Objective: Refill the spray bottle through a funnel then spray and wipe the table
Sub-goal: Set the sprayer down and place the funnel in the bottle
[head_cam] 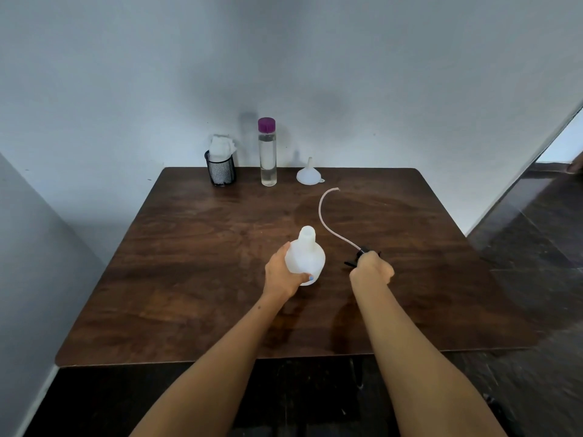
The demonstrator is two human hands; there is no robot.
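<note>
A white translucent spray bottle [306,255] stands upright mid-table with its neck open. My left hand [281,272] grips its body from the left. To its right, my right hand [373,269] is closed around the black spray head [359,255], low over the table; its long pale dip tube [325,212] curves away toward the back. A white funnel [308,176] rests mouth-down at the back. A tall clear water bottle [268,156] with a purple cap stands left of the funnel. White cloths [221,146] stick out of a black mesh cup [220,171].
The dark wooden table [189,279] sits in a corner, with walls behind and to the left. On the right lies dark floor and a doorway [561,143]. The table's front edge is close to me.
</note>
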